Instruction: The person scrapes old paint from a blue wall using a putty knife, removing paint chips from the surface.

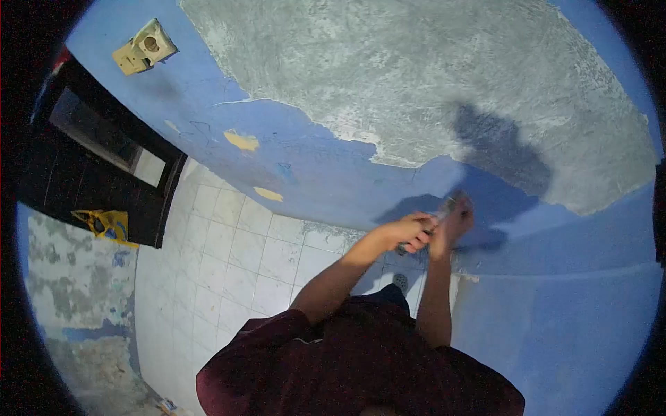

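My left hand (411, 231) is closed around the handle of a scraper (402, 249), whose dark end sticks out below the fingers. Its pale blade points up and to the right, smeared by motion. Close beside it, my right hand (454, 222) is raised at the blade, and its fingers are too blurred to make out. Both hands are in front of the blue wall (333, 177), whose paint ends in a ragged edge. Above that edge lies a broad bare grey plaster patch (388, 76), and shadows of the hands and head fall across the wall.
A cream socket plate (147, 47) is fixed to the wall at upper left. Below it stands a dark door (76, 163) with a yellow item (104, 225) near its bottom. White floor tiles (236, 256) run along the wall. A patchy wall (83, 291) rises at far left.
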Demonstrator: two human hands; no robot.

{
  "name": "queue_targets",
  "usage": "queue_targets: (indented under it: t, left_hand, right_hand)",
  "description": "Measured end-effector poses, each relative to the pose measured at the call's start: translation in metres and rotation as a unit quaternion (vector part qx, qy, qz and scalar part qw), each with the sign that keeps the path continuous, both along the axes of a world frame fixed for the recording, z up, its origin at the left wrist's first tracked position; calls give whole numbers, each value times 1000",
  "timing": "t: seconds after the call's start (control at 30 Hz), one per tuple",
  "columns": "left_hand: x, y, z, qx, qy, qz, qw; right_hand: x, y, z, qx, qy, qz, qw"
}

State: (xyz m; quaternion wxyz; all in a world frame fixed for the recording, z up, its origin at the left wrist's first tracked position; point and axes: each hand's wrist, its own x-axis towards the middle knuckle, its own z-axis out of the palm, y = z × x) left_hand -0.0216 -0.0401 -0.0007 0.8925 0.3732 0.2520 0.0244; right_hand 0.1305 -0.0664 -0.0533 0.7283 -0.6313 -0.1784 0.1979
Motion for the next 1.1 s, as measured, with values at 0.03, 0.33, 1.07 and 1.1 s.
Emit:
queue_targets:
  t: [0.03,0.33,1.07,1.1]
  left_hand:
    - [-25,5,-1,-16,-22,1,1000]
    - [-156,52,23,-5,51,77,996]
    - [-186,93,25,90,101,-27,990]
    - [-185,96,28,116,113,-34,986]
  right_hand:
    - [-40,4,23,13,10,-16,1000]
    - [-181,59,44,-12,-83,42,996]
    - [-213,94,9,-51,-19,-28,998]
    - [-214,102,9,-43,-16,-36,998]
